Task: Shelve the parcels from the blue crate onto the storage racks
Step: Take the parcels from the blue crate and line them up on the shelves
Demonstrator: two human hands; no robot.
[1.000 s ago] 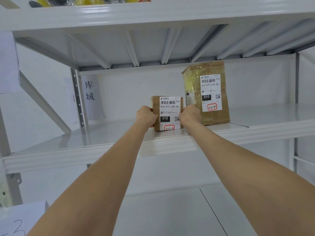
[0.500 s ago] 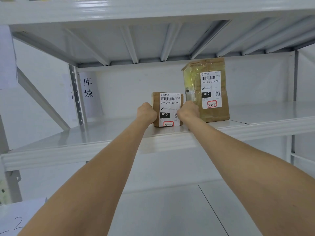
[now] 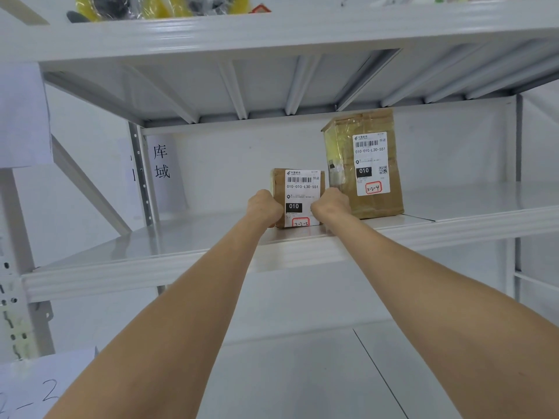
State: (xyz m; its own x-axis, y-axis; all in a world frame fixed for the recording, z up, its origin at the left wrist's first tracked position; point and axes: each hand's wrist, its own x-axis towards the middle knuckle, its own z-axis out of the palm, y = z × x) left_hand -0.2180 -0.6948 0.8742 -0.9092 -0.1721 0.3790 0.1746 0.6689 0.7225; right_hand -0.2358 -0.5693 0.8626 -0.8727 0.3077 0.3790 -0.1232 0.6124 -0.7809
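Note:
A small brown parcel (image 3: 298, 192) with a white label marked 3-2-3 stands upright on the white rack shelf (image 3: 187, 237). My left hand (image 3: 263, 207) grips its left side and my right hand (image 3: 331, 205) grips its right side, both arms stretched up to it. Just to its right, and touching or nearly touching it, stands a taller brown taped parcel (image 3: 367, 164) labelled 3-2-4. The blue crate is out of view.
The shelf above (image 3: 272, 31) carries yellow-wrapped items (image 3: 157, 6). A paper sign with two characters (image 3: 161, 164) hangs at the shelf's back left beside a perforated upright (image 3: 140, 176). Another paper note (image 3: 36, 388) is at lower left. A lower shelf (image 3: 302, 373) lies beneath my arms.
The small parcel stays on the shelf between my hands, with both hands still holding its sides; only the view has shifted slightly.

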